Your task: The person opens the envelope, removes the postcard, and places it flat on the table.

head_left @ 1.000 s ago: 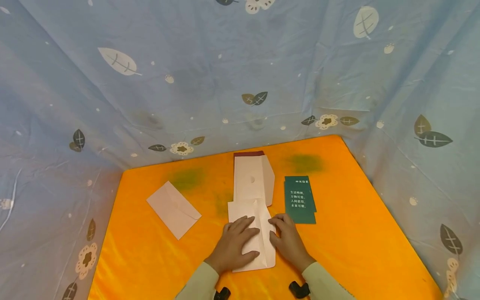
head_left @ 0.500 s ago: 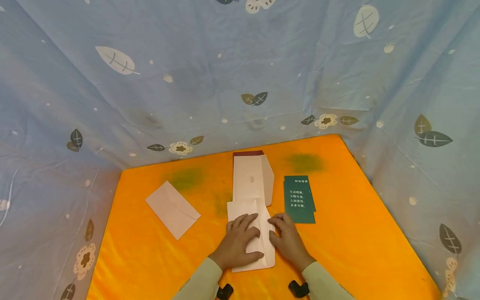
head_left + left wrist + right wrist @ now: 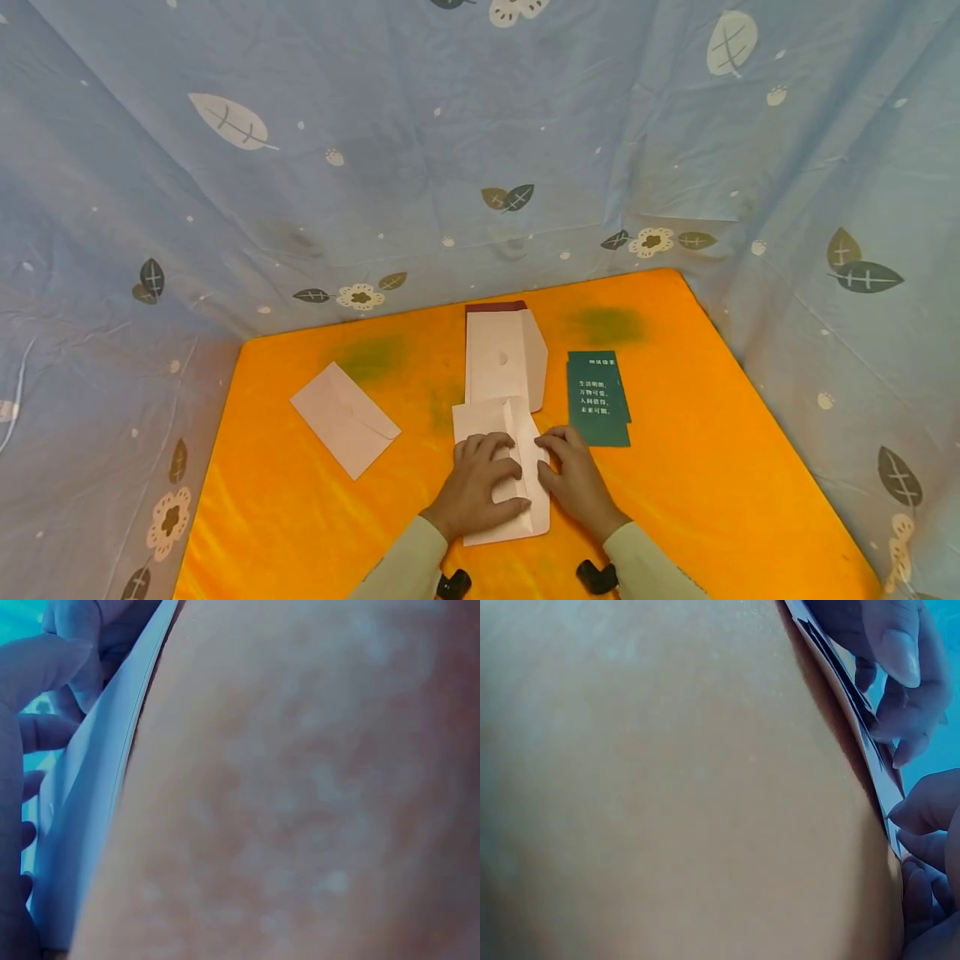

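An open pale pink envelope (image 3: 480,417) lies lengthwise in front of me, its flap (image 3: 538,508) spread to the right. My left hand (image 3: 478,487) rests on its body with bent fingers, their tips near the fold by the flap. At the flap's right edge, my right hand (image 3: 581,487) pinches the paper between thumb and forefinger. The right wrist view shows a dark slit along the side of the envelope (image 3: 891,802), with the left fingers beside it. Only the edge of the envelope (image 3: 90,787) shows in the left wrist view, next to my fingers.
Just beyond lies another open pink envelope (image 3: 495,350), partly overlapped, over a dark red strip (image 3: 495,307). A closed pink envelope (image 3: 347,421) lies tilted at left. Green cards (image 3: 598,400) with white writing lie at right. Patterned blue cloth (image 3: 420,167) surrounds the orange table (image 3: 675,400).
My left hand has slid slightly to the right on the envelope, and its fingers have bent more. My right hand has stayed at the flap's edge.
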Motion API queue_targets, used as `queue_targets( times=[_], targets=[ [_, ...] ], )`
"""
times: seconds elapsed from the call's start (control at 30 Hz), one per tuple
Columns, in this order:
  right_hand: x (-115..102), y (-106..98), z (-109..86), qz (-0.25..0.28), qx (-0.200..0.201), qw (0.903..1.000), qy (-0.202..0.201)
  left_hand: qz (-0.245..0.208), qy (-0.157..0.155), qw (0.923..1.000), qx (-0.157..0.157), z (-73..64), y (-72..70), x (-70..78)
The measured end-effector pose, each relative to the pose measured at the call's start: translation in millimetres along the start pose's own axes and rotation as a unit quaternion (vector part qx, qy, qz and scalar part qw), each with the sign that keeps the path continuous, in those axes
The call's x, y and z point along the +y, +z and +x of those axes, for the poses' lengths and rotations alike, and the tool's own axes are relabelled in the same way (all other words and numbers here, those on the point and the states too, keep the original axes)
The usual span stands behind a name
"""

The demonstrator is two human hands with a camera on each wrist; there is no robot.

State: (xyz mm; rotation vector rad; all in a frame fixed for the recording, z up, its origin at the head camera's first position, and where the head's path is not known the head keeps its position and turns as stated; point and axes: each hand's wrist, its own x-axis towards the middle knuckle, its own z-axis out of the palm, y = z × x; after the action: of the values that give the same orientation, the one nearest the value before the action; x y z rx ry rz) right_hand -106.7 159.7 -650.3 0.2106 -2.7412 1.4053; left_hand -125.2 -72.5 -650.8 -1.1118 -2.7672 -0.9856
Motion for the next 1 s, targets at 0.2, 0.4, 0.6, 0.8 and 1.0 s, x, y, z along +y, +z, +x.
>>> queue_targets(
  times=[0.2,0.4,0.6,0.8,1.0],
  targets=[
    [-1,1,1.3,-0.002,-0.004,1.0000,0.007,-0.022,0.008,0.9993,0.030,-0.8,3.1,-1.2],
    [-3,1,1.7,-0.005,-0.014,0.9997,0.018,-0.013,0.032,0.9961,0.081,-3.6,8.2,-0.5],
    [-5,0,1.1,-0.004,-0.011,0.9998,0.019,-0.002,0.042,0.9924,0.116,-4.1,11.2,-0.1],
    [-6,0,1.5,-0.010,-0.008,0.9997,0.020,-0.001,0.041,0.9912,0.126,-4.7,12.3,0.2],
    [-9,0,1.9,-0.014,-0.005,0.9995,0.029,0.006,0.042,0.9905,0.131,-4.9,14.4,-0.7]
  ],
)
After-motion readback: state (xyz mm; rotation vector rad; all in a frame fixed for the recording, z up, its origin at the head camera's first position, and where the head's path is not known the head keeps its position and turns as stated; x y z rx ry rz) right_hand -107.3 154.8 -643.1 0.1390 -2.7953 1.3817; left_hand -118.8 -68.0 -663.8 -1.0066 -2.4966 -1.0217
